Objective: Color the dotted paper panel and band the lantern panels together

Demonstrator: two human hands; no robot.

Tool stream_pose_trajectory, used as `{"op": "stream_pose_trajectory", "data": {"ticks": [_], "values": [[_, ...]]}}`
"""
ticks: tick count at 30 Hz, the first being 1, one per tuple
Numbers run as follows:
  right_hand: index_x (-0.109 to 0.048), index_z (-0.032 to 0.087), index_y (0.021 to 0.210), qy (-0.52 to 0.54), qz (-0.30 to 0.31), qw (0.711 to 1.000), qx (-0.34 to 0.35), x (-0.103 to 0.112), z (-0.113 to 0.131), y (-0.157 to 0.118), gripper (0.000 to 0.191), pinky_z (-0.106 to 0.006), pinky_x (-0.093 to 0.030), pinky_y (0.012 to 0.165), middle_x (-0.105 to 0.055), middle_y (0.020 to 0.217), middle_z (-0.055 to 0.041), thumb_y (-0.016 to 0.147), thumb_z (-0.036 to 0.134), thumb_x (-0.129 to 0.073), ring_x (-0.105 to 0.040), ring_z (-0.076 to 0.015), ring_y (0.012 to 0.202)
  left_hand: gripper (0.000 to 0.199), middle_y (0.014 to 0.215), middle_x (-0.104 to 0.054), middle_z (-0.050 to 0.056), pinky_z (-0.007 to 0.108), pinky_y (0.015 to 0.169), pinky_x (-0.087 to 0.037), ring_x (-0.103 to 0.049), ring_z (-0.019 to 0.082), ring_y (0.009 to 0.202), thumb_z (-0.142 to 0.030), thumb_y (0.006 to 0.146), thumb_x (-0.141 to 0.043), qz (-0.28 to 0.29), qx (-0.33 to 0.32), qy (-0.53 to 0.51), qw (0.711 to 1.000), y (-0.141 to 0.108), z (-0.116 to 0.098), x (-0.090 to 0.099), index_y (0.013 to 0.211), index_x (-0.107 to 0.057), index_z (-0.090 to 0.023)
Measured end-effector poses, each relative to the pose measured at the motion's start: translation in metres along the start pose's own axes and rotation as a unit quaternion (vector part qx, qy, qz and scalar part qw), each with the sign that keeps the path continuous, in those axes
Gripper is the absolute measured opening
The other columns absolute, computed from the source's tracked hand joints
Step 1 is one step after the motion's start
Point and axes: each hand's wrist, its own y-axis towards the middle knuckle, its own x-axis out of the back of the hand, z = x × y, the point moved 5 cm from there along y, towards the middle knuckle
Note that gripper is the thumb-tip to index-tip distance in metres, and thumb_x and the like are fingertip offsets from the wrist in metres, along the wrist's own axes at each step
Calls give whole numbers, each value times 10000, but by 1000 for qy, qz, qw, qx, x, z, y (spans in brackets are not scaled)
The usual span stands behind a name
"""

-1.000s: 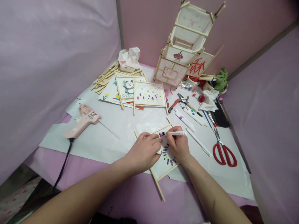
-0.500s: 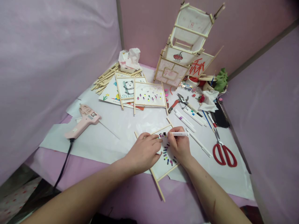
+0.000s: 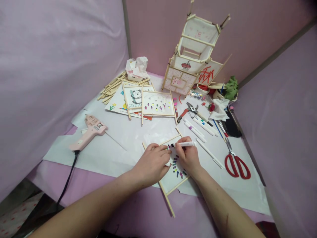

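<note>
My right hand (image 3: 188, 155) pinches a white marker (image 3: 187, 144) with a black collar, its tip at the upper part of a white panel framed with wooden sticks (image 3: 174, 185). A curved row of small coloured marks (image 3: 175, 167) in purple, green, pink and yellow runs across the panel between my hands. My left hand (image 3: 155, 163) lies on the panel's left side, fingers stretched toward the marker tip. A bright white patch shows between its thumb and forefinger; I cannot tell whether it is an object or the panel. Both hands cover parts of the panel.
A pink glue gun (image 3: 90, 130) lies left. Behind are a panda panel (image 3: 135, 96), a dotted panel (image 3: 158, 103), wooden sticks (image 3: 111, 86) and a tall stick-framed lantern (image 3: 184, 71). Right are pruning shears (image 3: 192, 108), white markers (image 3: 194, 130) and red-handled scissors (image 3: 235, 163).
The marker has shifted slightly left with my right hand, its tip staying near the panel's upper edge. My left hand stays on the panel. The whole view has tilted slightly.
</note>
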Motion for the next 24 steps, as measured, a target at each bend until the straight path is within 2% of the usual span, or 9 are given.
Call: {"op": "stream_pose_trajectory", "data": {"ticks": [8,17,24], "values": [[-489,212,819,-2,-20,1000,4,3,2,0,135,-253,-385,552,-536,728,20,898,320,-503,-508,-126,589,93,1137,-668,32,421,1013,-288,-487,209,1219,-207,872,-524,1,-1,-3,1000,0,0,0,875,-614,-184],[-493,213,817,8,5,1000,4,-1,2,0,144,-251,-374,536,-545,723,22,901,329,-508,-499,-123,575,83,1097,-678,45,413,996,-300,-512,214,1182,-204,867,-526,3,-4,12,1000,1,-1,1,851,-604,-180],[-491,213,825,-5,0,1000,4,0,2,0,141,-255,-378,541,-552,733,17,902,331,-502,-508,-129,589,82,1102,-678,38,410,1001,-296,-509,210,1187,-208,867,-533,1,-5,11,1000,0,-1,0,835,-603,-181]]}}
